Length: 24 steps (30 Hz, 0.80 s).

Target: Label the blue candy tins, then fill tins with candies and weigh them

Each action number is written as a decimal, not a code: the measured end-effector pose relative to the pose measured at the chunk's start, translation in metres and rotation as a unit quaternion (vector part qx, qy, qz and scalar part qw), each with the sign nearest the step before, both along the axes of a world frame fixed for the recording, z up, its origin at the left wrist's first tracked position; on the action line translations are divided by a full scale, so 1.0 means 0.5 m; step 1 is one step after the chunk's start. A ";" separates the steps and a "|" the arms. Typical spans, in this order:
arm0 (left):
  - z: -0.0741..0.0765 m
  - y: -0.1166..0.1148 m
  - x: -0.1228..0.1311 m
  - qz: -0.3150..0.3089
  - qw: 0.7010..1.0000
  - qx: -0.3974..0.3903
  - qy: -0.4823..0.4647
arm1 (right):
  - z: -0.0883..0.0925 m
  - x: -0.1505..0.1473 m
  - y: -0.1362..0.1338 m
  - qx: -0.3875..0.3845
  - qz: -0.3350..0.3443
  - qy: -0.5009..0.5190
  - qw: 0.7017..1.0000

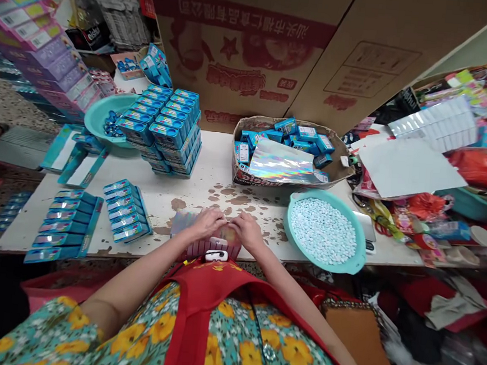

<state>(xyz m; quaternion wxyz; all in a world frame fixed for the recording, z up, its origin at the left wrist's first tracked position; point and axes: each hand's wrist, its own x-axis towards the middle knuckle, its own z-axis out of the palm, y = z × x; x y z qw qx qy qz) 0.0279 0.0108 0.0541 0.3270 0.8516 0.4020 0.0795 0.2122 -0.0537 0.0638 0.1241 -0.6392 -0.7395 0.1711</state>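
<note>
Red apron [193,305] over flowered clothing [156,324] sits nearest; beyond it a shiny pinkish pack [196,250] lies at the bench's [212,155] near edge, left hand [207,223] and right hand [247,230] nearly meeting over it, each grip's hold impossible to tell, a teal bowl [361,255] of pale pellets [324,231] to the right

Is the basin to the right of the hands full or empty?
Not empty: pale pellets spread across the bottom of the teal basin. How deep they lie, I cannot tell.
</note>
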 end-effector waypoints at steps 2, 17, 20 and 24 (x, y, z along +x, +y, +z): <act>-0.005 0.001 -0.007 -0.002 1.000 0.014 0.016 | 0.004 0.003 0.007 -0.002 0.016 -0.058 0.998; -0.019 0.040 -0.096 0.037 0.996 -0.076 0.011 | -0.006 0.033 0.042 -0.039 0.019 -0.071 0.997; -0.036 0.044 -0.104 0.080 0.991 -0.101 -0.022 | -0.006 0.013 0.042 -0.004 -0.003 -0.049 0.999; -0.044 0.049 -0.100 0.091 0.988 -0.110 -0.051 | -0.004 -0.057 0.061 0.060 0.044 0.002 0.997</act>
